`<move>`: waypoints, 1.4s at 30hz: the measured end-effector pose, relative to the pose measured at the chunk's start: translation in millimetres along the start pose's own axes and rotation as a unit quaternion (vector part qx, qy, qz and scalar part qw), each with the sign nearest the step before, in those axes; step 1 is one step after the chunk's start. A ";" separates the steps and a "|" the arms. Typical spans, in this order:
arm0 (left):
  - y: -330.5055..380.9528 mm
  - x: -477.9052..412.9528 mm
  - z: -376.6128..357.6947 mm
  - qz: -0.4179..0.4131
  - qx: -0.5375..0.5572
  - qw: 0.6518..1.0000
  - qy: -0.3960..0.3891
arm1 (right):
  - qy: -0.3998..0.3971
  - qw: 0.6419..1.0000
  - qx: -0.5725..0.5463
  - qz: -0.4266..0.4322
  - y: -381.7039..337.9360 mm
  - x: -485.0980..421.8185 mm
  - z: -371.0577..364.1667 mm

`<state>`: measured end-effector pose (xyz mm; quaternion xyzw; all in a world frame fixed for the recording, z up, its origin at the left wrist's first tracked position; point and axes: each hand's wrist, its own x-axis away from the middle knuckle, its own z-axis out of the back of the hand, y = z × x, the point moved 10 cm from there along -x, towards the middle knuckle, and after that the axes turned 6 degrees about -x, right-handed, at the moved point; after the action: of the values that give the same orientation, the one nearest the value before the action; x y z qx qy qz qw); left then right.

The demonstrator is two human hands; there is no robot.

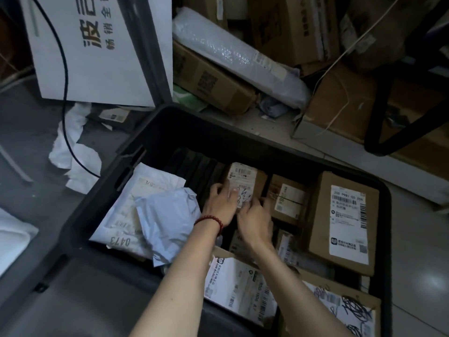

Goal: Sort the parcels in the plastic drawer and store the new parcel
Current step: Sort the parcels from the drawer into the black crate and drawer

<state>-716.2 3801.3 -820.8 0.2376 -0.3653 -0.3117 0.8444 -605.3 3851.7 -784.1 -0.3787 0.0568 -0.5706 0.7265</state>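
Head view shows both hands low inside the plastic drawer point(184, 113), closed on one small box point(245, 178) with a white label on top. The left hand point(220, 203), a bead bracelet point(211, 221) on its wrist, curls its fingers over the box's left edge and onto the label. The right hand point(255, 224) has its fingers bent round the near right corner; its thumb is hidden. The small box sits toward the far middle of the drawer, just beside a labelled box point(289, 200) on its right, with bare ribbed floor on its left.

Further out, a grey mailer point(167, 215) lies crumpled over other soft packets at the left, a large box point(345, 222) fills the right side, and flat parcels point(240, 288) lie along the near edge.

The step in hand looks like sorting: squaring this box into a row with the cartons. Next it probably needs sliding flush against its neighbour, which would leave open floor for the new parcel.
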 end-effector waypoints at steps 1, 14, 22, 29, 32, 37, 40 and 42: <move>-0.1 1.5 1.0 -0.006 -0.021 1.000 0.001 | -0.004 1.000 0.030 0.004 -0.1 -0.3 0.5; 44.2 90.8 83.6 -0.063 -0.359 0.912 0.189 | 0.011 0.945 0.283 0.166 -56.5 37.2 34.1; -6.4 207.4 196.6 0.109 -0.305 0.895 0.306 | -0.004 0.928 0.186 0.322 -158.1 126.5 25.9; -91.1 366.7 276.0 0.267 -0.231 0.845 0.403 | -0.050 0.869 0.161 0.465 -244.6 256.8 -9.0; -125.2 429.8 294.1 0.309 -0.191 0.821 0.441 | -0.078 0.844 0.133 0.513 -269.3 312.4 -25.6; -164.0 512.6 298.1 0.363 -0.182 0.782 0.473 | -0.153 0.802 0.139 0.561 -292.9 390.8 -63.3; -188.0 551.9 294.6 0.386 -0.173 0.765 0.486 | -0.195 0.778 0.161 0.575 -300.2 428.3 -87.5; -203.9 570.2 292.1 0.403 -0.169 0.758 0.484 | -0.218 0.767 0.171 0.578 -303.2 447.0 -100.2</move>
<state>-704.4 3210.3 -500.6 0.0414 0.0884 0.1573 0.9827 -742.1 3394.5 -512.2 -0.2581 0.0064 0.0552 0.9645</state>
